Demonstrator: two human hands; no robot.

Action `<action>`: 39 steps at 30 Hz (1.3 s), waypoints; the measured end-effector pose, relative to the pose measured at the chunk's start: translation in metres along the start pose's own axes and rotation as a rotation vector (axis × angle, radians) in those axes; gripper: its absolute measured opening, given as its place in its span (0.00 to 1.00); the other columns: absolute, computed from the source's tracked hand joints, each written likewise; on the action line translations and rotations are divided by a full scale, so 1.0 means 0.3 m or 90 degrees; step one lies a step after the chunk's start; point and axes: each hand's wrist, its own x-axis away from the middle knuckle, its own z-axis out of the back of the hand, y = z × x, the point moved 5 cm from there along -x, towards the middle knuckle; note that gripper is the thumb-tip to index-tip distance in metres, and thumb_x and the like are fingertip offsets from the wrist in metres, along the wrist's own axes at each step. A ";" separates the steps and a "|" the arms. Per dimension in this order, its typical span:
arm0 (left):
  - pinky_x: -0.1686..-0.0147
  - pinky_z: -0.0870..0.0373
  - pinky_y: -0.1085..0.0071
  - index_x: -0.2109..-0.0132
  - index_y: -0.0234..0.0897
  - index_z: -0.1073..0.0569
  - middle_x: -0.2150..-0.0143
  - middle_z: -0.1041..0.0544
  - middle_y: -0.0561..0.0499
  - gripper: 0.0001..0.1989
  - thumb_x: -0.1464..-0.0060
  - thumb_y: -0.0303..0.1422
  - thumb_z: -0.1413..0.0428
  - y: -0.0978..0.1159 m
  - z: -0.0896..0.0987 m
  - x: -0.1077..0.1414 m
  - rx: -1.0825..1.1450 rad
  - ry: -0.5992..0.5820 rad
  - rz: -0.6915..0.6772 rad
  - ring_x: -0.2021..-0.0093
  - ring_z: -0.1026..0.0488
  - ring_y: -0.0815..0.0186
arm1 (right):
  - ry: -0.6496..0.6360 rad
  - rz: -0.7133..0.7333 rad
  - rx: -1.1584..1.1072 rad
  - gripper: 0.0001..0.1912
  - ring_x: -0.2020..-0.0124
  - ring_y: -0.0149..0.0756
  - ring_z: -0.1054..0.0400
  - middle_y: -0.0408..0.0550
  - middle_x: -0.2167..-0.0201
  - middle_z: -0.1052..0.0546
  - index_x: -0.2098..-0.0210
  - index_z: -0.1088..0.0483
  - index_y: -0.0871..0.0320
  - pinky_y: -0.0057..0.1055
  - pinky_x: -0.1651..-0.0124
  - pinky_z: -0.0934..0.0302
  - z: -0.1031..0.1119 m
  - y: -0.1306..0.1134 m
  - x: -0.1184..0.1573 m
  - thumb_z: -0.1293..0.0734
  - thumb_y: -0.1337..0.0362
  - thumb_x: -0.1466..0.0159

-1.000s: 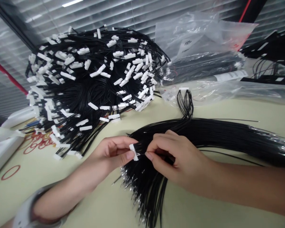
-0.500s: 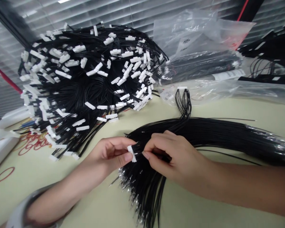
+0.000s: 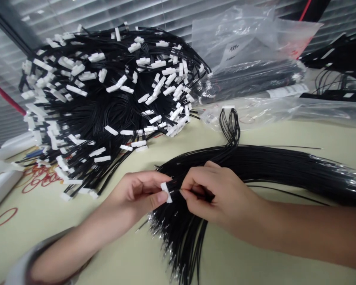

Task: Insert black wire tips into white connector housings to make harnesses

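A small white connector housing (image 3: 166, 192) is pinched between the thumb and fingers of my left hand (image 3: 145, 194). Black wires run from its right side toward my right hand (image 3: 213, 194), whose thumb and forefinger close on a thin black wire (image 3: 177, 190) just beside the housing. Under both hands lies a thick bundle of black wires (image 3: 269, 164) with shiny metal terminals (image 3: 166, 237) at its ends. Behind my right hand, a looped group of wires (image 3: 230, 126) ends in another white connector.
A large heap of black cables with white connectors (image 3: 106, 99) fills the back left. Clear plastic bags (image 3: 252, 75) of wires lie at the back right. Rubber bands (image 3: 6, 217) and a white box (image 3: 2, 190) are at the left. Window blinds (image 3: 154, 14) stand behind.
Both hands stay almost in place, pinching the connector housing and wire. My right fingertips are slightly farther from the housing, and the view has shifted a little.
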 end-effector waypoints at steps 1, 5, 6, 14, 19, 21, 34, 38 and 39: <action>0.76 0.38 0.82 0.64 0.37 0.25 0.76 0.26 0.58 0.09 0.55 0.24 0.41 0.000 0.000 -0.001 -0.001 0.000 -0.004 0.76 0.33 0.76 | 0.001 0.000 -0.003 0.06 0.80 0.20 0.50 0.33 0.83 0.40 0.77 0.39 0.61 0.24 0.70 0.55 -0.001 0.000 0.000 0.37 0.73 0.47; 0.76 0.37 0.84 0.65 0.38 0.24 0.76 0.25 0.59 0.09 0.56 0.24 0.41 -0.002 0.002 -0.002 0.005 -0.001 -0.019 0.76 0.33 0.77 | -0.003 -0.001 -0.012 0.06 0.81 0.19 0.52 0.32 0.84 0.42 0.78 0.40 0.61 0.24 0.70 0.55 -0.002 0.001 0.000 0.37 0.73 0.48; 0.76 0.37 0.85 0.65 0.38 0.24 0.76 0.25 0.59 0.08 0.56 0.24 0.41 -0.002 0.002 0.000 0.002 0.000 -0.018 0.76 0.33 0.77 | -0.006 -0.004 -0.013 0.06 0.81 0.18 0.52 0.32 0.84 0.42 0.78 0.40 0.61 0.24 0.70 0.55 -0.003 0.002 0.000 0.37 0.73 0.47; 0.73 0.36 0.87 0.64 0.38 0.25 0.72 0.22 0.58 0.09 0.54 0.23 0.42 0.000 -0.005 0.011 -0.013 -0.008 -0.020 0.73 0.30 0.78 | -0.010 -0.019 -0.011 0.06 0.82 0.20 0.51 0.32 0.86 0.43 0.77 0.39 0.61 0.25 0.70 0.55 -0.002 -0.007 -0.008 0.37 0.70 0.45; 0.74 0.36 0.86 0.64 0.36 0.25 0.73 0.23 0.58 0.09 0.55 0.22 0.42 -0.002 -0.009 0.004 0.011 -0.015 -0.019 0.74 0.31 0.78 | -0.019 -0.010 -0.007 0.05 0.82 0.20 0.52 0.32 0.86 0.43 0.76 0.39 0.61 0.25 0.70 0.56 -0.003 -0.010 -0.008 0.37 0.71 0.46; 0.73 0.36 0.85 0.64 0.35 0.26 0.73 0.23 0.57 0.08 0.55 0.23 0.42 -0.004 -0.008 0.004 0.005 -0.011 -0.009 0.73 0.31 0.77 | -0.023 0.007 -0.006 0.05 0.82 0.20 0.51 0.32 0.86 0.44 0.76 0.39 0.61 0.25 0.70 0.56 -0.005 -0.011 -0.006 0.37 0.72 0.46; 0.73 0.33 0.76 0.62 0.35 0.26 0.73 0.24 0.52 0.09 0.54 0.29 0.43 0.014 -0.022 0.027 -0.163 0.033 -0.081 0.71 0.29 0.68 | -0.051 0.096 0.026 0.05 0.80 0.20 0.48 0.34 0.80 0.38 0.74 0.39 0.62 0.27 0.69 0.57 -0.021 -0.021 -0.005 0.42 0.72 0.41; 0.71 0.33 0.74 0.62 0.35 0.26 0.72 0.24 0.51 0.09 0.54 0.29 0.44 0.008 -0.024 0.029 -0.160 0.016 -0.071 0.70 0.29 0.66 | -0.051 0.092 0.041 0.05 0.80 0.21 0.49 0.35 0.81 0.39 0.74 0.39 0.62 0.28 0.69 0.57 -0.023 -0.022 -0.005 0.42 0.71 0.40; 0.70 0.33 0.73 0.62 0.34 0.27 0.72 0.24 0.51 0.09 0.53 0.29 0.44 0.009 -0.025 0.030 -0.159 0.013 -0.070 0.70 0.29 0.66 | -0.053 0.094 0.046 0.06 0.80 0.21 0.49 0.35 0.81 0.38 0.73 0.39 0.62 0.28 0.69 0.57 -0.023 -0.024 -0.004 0.42 0.71 0.40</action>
